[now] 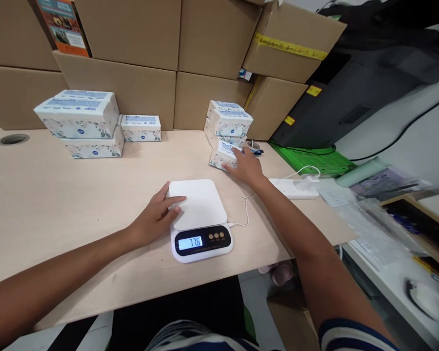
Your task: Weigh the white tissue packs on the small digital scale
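Note:
A white kitchen scale (196,204) sits near the front edge of the table, its lit display reading 77.6 with a minus sign. My left hand (156,218) rests on the scale's left edge, fingers apart, with some fingertips on the bare plate. Farther back on the right, my right hand (247,165) has its fingers around a floral-printed white tissue pack (222,155). Part of that pack is hidden by the hand. Directly behind it stand stacked tissue packs (229,122). On the left are another tissue-pack stack (81,119) and a single tissue pack (141,128).
Cardboard boxes (131,34) line the back of the table (58,204). A white cable (247,212) runs from the scale towards a power strip (294,188) on the right. Beyond it are a green mat (303,158) and a large dark case (354,97).

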Motion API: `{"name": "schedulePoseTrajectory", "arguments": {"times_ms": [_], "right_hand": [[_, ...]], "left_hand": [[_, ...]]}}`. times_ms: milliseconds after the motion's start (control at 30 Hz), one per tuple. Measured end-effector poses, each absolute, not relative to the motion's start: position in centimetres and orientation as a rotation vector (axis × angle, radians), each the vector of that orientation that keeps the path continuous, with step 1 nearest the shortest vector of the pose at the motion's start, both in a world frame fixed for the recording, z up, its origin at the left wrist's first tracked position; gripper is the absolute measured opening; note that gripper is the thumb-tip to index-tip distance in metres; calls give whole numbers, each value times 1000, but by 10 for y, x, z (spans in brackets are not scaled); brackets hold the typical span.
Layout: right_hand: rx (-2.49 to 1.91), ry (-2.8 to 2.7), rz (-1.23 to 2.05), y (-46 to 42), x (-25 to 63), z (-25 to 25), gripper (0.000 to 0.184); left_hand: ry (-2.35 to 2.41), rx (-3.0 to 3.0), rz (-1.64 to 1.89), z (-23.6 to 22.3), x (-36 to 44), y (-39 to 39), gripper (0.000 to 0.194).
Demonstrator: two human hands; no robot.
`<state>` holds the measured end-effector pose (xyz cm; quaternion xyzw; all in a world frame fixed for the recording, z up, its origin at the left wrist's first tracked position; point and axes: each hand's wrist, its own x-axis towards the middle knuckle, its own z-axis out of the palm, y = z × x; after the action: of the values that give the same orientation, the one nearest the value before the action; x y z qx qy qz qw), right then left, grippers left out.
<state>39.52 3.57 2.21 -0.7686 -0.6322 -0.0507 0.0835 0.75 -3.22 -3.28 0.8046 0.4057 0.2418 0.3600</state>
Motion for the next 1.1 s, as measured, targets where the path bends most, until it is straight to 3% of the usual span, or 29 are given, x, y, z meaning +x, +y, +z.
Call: {"name": "schedulePoseTrajectory", "arguments": {"times_ms": [200, 567, 867, 1033, 1100], "right_hand": [[-2400, -1817, -251, 50, 416, 14, 71], [-2349, -2116, -139, 72, 447, 41, 82], [-2297, -2011, 100, 82, 442, 45, 91], [-2281, -1788, 241, 96, 428, 65, 74], [-2260, -1652, 213, 106, 413, 70, 85]], "left_hand": [[1042, 2078, 616, -35, 11, -32, 72], [1000, 2085, 686, -31, 25, -40, 79], [1010, 2162, 615, -23, 35, -43, 67], [1023, 2168, 590, -18, 34, -47, 59], [1016, 2170, 559, -15, 33, -49, 59]]}}
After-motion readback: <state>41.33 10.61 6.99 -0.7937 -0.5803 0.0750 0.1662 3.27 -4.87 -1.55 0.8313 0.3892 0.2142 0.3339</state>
